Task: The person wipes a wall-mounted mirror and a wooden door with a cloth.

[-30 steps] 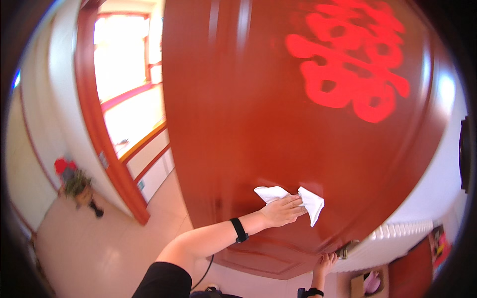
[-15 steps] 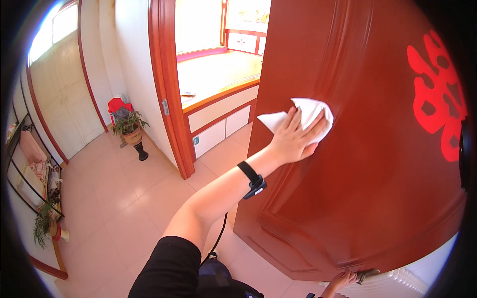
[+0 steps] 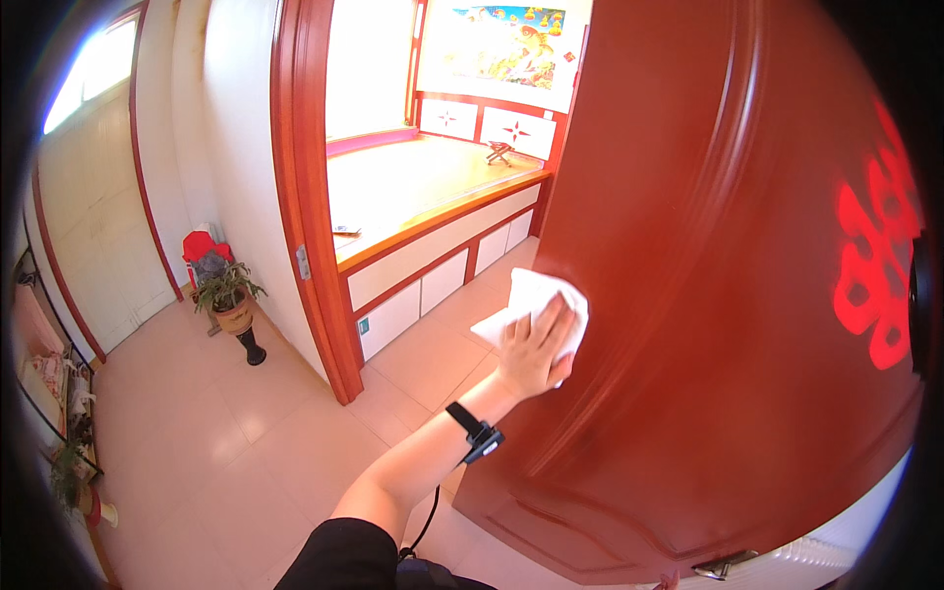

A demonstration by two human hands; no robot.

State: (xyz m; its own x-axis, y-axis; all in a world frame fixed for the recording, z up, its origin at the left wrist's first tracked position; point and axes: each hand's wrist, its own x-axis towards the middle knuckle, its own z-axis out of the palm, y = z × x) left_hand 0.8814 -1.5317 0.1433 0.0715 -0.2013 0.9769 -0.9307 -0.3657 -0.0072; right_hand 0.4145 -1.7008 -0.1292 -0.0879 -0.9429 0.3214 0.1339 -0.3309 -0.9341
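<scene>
My left hand (image 3: 536,356) lies with fingers stretched over a white cloth (image 3: 539,291), holding it against the reddish-brown door (image 3: 669,374) near its left edge. A corner of the cloth sticks out past that edge. On my left wrist is a black band with a small device (image 3: 476,433). Only a bit of my right hand (image 3: 669,581) shows at the bottom edge, beside the metal door handle (image 3: 726,565); its grip is hidden. A bright red cut-out decoration (image 3: 873,295) is on the door's right part.
An orange-brown door frame (image 3: 313,216) stands left of the opening. Beyond it is a raised wooden platform (image 3: 433,187) with white panels and a small folding stool (image 3: 500,153). A potted plant (image 3: 232,305) stands by the wall. Ribbed white radiator (image 3: 816,554) lies behind the door's lower edge.
My left hand and the cloth have moved down and left across the door to its edge. The view has shifted, showing more of the room beyond. Less of my right hand shows.
</scene>
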